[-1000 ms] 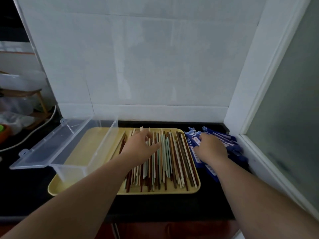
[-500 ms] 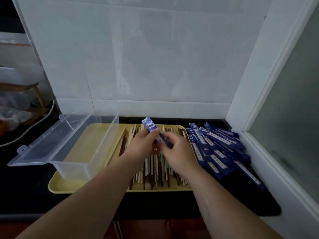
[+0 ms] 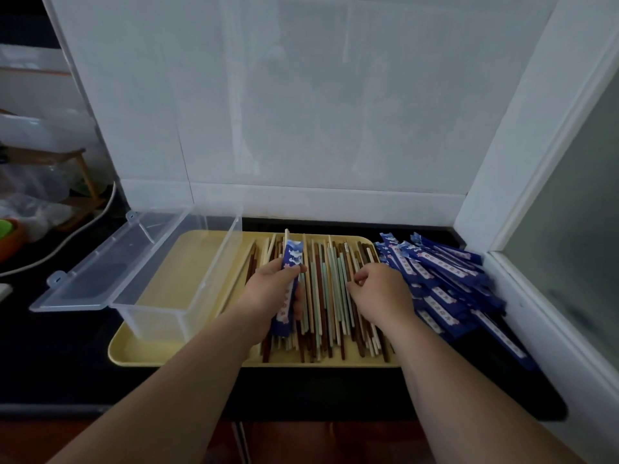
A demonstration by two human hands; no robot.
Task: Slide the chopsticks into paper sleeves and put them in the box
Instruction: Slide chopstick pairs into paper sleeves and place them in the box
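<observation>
Head view. Pinching a blue paper sleeve (image 3: 290,283) in the left hand (image 3: 269,291) over chopsticks (image 3: 330,296) heaped on the yellow tray (image 3: 140,351). Right hand (image 3: 380,293) curled onto them, grip unclear. Clear box (image 3: 157,324) open on the tray's left; sleeve pile (image 3: 438,279) crowding the window frame. Sleeve print unreadable.

Chopsticks (image 3: 323,296): many, in brown, white and pale green, lying loose and roughly parallel, front to back, across the right part of a yellow tray (image 3: 160,358). Box (image 3: 187,262): clear plastic, oblong, standing on the tray's left part with its hinged lid laid open to the left. Sleeves (image 3: 435,283): blue printed paper, heaped just right of the tray. One sleeve (image 3: 288,289) is gripped by the left hand (image 3: 268,293) above the chopsticks, aligned with them.
</observation>
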